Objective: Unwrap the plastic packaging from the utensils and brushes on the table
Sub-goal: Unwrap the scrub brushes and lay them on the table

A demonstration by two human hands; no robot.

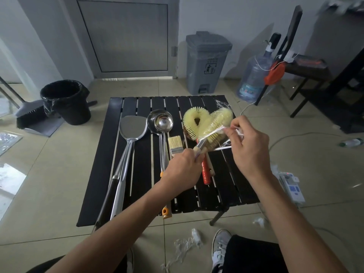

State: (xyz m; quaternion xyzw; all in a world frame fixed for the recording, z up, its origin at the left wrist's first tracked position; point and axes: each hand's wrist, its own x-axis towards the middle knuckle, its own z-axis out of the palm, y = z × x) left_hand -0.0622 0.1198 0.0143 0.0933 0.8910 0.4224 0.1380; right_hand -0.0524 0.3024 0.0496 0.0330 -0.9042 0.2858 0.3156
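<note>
Curling round the brush point(214, 123) handle, the left hand point(184, 168) grasps it (right hand point(249, 148) pinches plastic wrap point(224, 148)).

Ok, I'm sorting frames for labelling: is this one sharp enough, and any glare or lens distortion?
Head view: wide-angle bending bows the door and floor near the edges; the left hand gripping the brush and the right hand pinching the plastic wrap are sharp; light glares on the floor at left and glints off the ladle.

Glossy metal ladle point(163, 123); matt black slatted table point(141, 170).
</note>
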